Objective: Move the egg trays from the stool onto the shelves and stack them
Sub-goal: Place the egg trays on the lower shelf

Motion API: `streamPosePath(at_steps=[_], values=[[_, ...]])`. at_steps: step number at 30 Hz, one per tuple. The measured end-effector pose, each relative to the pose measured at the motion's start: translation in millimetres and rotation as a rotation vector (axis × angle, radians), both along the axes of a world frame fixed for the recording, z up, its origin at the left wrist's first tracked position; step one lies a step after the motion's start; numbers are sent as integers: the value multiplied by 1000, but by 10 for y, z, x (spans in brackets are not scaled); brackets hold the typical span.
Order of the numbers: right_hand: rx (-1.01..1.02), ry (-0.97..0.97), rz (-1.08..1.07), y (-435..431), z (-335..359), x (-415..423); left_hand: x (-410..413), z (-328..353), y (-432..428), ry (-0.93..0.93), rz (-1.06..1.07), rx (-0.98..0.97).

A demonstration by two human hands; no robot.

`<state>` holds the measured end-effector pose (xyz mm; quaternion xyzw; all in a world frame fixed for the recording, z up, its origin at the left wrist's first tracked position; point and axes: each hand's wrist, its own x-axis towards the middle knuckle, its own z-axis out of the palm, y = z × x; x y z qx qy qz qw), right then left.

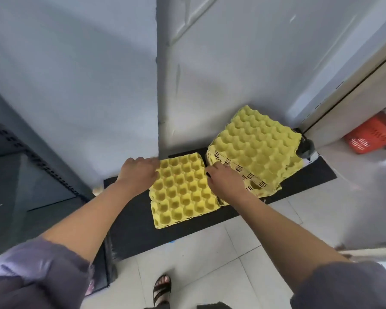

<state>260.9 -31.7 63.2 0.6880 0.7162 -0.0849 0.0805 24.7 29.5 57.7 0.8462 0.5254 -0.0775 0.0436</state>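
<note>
1. Nearest: foot in black sandal on pale tile floor.
2. Flat on black surface, btwn both forearms: low stack of yellow egg trays.
3. L hand at its far-left corner, fingers curled over the edge, gripping.
4. R hand at its far-right edge, fingers hooked into the gap beside tall stack; tips hidden.
5. Tall stack sits just right of & behind the low one, askew, by grey wall.
6. Farthest: red basket at right, dark shelf rack at left.
</note>
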Motion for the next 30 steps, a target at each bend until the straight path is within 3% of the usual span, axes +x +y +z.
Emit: streamPosePath(at_steps=[8, 20, 26, 30], values=[[-166, 20, -6, 179, -773, 304, 219, -897, 82, 37, 70, -154], [-242, 47, 4, 475, -2310, 662, 468, -2468, -68, 11, 263, -245], [-346, 33, -54, 635, -2792, 643, 467, -2952, -163, -173, 470, -288], [-280, -10, -99, 701, -2856, 611, 403, -2991, -166, -236, 492, -274]])
